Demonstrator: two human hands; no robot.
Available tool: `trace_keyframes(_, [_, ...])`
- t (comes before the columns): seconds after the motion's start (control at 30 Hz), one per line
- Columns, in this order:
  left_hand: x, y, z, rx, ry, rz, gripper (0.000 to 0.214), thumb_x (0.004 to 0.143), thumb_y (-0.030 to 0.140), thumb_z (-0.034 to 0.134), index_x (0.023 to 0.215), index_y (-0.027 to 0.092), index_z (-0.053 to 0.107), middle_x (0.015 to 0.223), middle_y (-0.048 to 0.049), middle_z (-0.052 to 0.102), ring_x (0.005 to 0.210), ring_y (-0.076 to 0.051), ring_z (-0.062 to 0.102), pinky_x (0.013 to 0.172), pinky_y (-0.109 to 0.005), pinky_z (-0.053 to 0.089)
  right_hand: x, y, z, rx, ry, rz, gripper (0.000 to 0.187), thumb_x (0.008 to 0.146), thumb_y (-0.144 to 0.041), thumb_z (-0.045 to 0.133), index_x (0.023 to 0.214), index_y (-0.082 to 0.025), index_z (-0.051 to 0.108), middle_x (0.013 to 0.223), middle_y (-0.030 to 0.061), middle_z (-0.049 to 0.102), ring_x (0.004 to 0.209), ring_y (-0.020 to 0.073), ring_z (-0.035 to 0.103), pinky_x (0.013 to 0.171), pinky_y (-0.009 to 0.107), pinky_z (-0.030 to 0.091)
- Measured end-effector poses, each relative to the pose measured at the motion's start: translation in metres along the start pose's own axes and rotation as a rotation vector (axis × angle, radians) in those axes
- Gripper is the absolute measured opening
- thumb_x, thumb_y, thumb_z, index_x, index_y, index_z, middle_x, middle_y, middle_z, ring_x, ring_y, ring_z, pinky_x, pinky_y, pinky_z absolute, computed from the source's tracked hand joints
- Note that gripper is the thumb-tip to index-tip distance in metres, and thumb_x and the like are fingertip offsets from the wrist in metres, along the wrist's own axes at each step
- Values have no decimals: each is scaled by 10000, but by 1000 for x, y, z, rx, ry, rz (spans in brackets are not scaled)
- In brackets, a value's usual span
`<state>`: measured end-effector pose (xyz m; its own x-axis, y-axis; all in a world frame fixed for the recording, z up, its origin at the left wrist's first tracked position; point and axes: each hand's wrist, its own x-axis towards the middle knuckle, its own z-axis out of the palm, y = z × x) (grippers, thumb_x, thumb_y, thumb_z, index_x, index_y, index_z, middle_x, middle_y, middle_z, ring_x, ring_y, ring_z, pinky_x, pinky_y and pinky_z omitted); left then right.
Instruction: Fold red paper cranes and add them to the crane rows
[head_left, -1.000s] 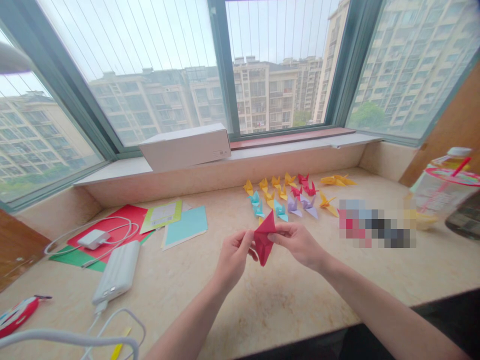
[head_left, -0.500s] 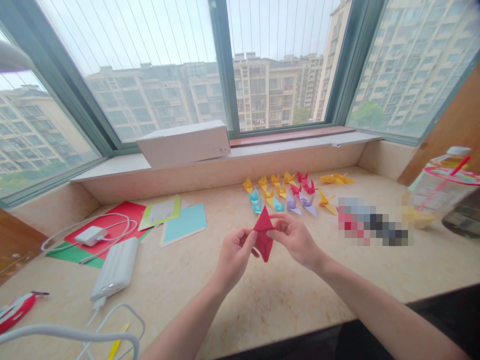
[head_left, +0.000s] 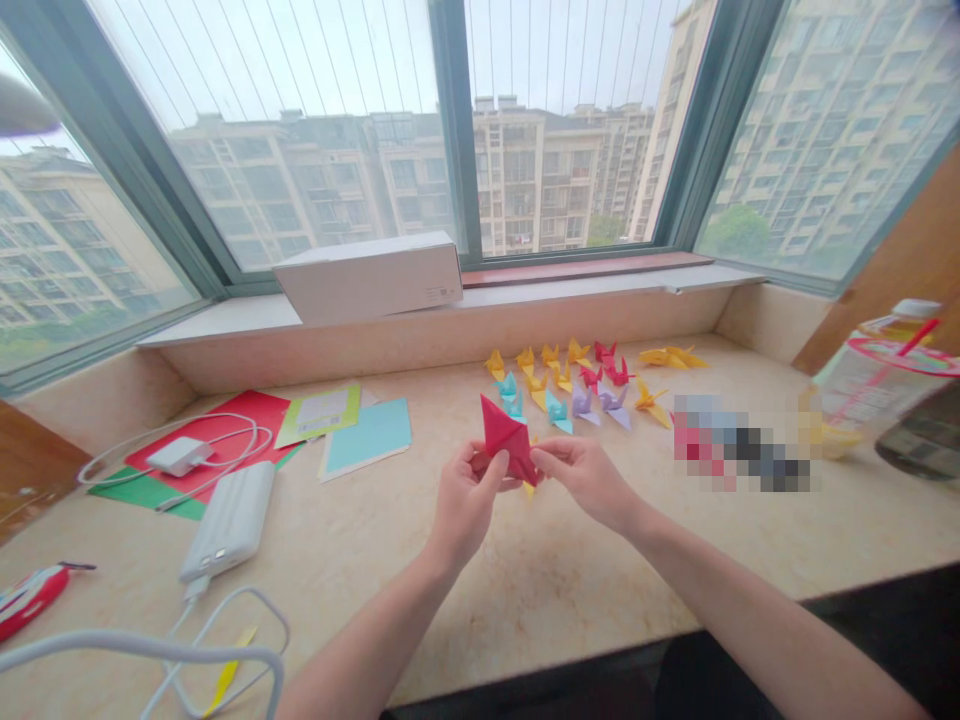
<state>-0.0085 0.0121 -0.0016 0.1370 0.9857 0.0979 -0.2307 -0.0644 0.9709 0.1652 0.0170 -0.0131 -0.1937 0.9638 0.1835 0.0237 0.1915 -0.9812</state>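
Between my two hands, above the stone counter, is a red folded origami paper (head_left: pixel 507 436), diamond-shaped and tilted with its upper point to the left. My left hand (head_left: pixel 471 490) pinches its lower left part, thumb on the front face. At its lower right corner, the thumb and fingers of my right hand (head_left: pixel 581 478) close on the edge. Just behind the hands stand folded paper cranes in rows: yellow cranes (head_left: pixel 550 357), red cranes (head_left: pixel 619 373), light blue cranes (head_left: pixel 558 411) and purple cranes (head_left: pixel 615 405). A bit of yellow shows below the red paper, partly hidden.
Coloured paper sheets (head_left: pixel 367 436), a white charger (head_left: pixel 180 455) and a power bank (head_left: pixel 231 520) with cables lie left. A red cutter (head_left: pixel 34 600) is far left. At right are a blurred patch (head_left: pixel 739 445) and a plastic cup (head_left: pixel 862 385). A white box (head_left: pixel 371 280) rests on the sill.
The red paper has turned, its upper point swinging left from upright. My right hand has slid from its upper right edge to the lower right corner.
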Motion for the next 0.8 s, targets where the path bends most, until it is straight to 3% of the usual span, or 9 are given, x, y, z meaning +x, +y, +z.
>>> trace_keyframes(0.2, [2, -5, 0, -8, 2, -5, 297, 795, 389, 738, 851, 138, 589, 803, -64, 762, 708, -185, 733, 661, -298, 614, 0, 4, 0, 17, 64, 24, 292, 789, -440, 729, 859, -159, 763, 797, 61, 751, 721, 182, 656, 699, 314, 511])
trace_keyframes(0.33, [3, -8, -1, 42, 21, 61, 294, 803, 400, 726, 830, 145, 583, 814, -66, 761, 695, -194, 731, 627, -307, 609, -2, 2, 4, 1, 121, 21, 310, 780, -459, 733, 840, -156, 762, 766, 61, 747, 675, 166, 642, 654, 300, 501])
trace_keyframes(0.57, [3, -7, 0, 119, 65, 132, 287, 821, 395, 706, 767, 165, 543, 571, 7, 669, 474, -127, 626, 475, -227, 498, -7, -1, 10, 10, 12, 56, 275, 785, -431, 730, 841, -163, 752, 769, 49, 732, 681, 161, 616, 664, 309, 494])
trace_keyframes(0.8, [0, -1, 2, -3, -141, -3, 389, 841, 427, 679, 1057, 107, 638, 621, -24, 675, 551, -142, 636, 556, -256, 503, -4, -4, 4, 85, 23, 106, 285, 772, -443, 740, 808, -161, 763, 707, 38, 714, 630, 141, 572, 645, 296, 460])
